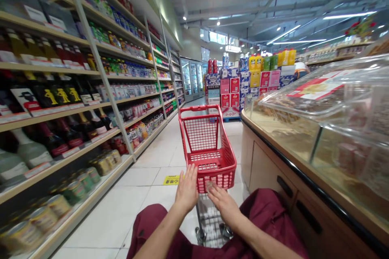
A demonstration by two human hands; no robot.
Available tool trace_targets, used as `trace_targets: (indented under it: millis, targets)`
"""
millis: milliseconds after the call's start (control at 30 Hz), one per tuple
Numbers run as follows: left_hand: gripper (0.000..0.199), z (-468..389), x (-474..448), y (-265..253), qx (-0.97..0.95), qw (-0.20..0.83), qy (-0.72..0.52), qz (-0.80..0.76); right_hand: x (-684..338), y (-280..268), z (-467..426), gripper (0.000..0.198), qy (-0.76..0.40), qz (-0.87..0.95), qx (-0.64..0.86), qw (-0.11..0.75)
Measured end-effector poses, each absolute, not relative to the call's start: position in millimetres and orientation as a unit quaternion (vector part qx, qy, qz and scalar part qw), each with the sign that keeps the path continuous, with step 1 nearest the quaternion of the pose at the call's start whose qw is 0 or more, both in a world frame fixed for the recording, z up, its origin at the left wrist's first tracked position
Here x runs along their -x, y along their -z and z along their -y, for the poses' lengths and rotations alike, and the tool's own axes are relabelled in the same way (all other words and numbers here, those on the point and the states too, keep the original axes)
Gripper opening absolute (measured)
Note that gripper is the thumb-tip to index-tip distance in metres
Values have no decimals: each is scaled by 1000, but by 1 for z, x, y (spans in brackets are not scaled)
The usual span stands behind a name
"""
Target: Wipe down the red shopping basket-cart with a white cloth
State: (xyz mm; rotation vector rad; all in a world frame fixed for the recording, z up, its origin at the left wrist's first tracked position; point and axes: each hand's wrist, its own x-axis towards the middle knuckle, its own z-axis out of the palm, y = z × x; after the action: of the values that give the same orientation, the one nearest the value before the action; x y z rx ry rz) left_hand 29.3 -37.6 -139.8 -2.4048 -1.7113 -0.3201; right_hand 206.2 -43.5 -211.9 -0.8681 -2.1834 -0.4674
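A red plastic shopping cart (228, 151) stands on the tiled floor right in front of me, its basket holding no goods that I can see. My left hand (187, 189) is raised at the near left corner of the basket, fingers stretched out and palm turned inward. Close to the basket's near wall, my right hand (224, 203) is held flat with its fingers extended. Whether either hand touches the plastic I cannot tell. Between my forearms the cart's lower wire rack and casters (200, 234) show, with my knees in dark red trousers on both sides.
Tall shelves (112, 97) of bottles and cans line the left. A wooden counter (273, 158) with clear covers runs along the right. Stacked drink boxes (230, 91) stand ahead beyond the cart. A yellow floor sticker (171, 180) lies left of the cart, and glass-door coolers (191, 77) are farther back.
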Motion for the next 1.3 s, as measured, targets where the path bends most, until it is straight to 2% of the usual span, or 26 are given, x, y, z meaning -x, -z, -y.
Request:
trace_targets:
  millis: [233, 400, 600, 767, 967, 1133, 1300]
  targets:
    - [70, 43, -52, 139, 830, 89, 89, 543, -230, 201, 47, 38, 175, 813, 397, 389]
    - [74, 44, -63, 134, 844, 76, 67, 526, -242, 219, 52, 42, 158, 814, 418, 372]
    - [72, 43, -63, 134, 836, 76, 68, 539, -259, 205, 47, 43, 161, 772, 439, 430]
    - [72, 43, -63, 136, 840, 61, 66, 536, -270, 224, 45, 44, 156, 789, 458, 378]
    - [73, 44, -64, 136, 835, 61, 62, 544, -280, 217, 39, 47, 172, 765, 477, 397]
    - [75, 44, -62, 136, 839, 59, 57, 537, -288, 232, 37, 51, 157, 769, 515, 345]
    - [74, 43, -60, 134, 832, 55, 51, 550, -296, 208, 36, 50, 144, 727, 520, 426]
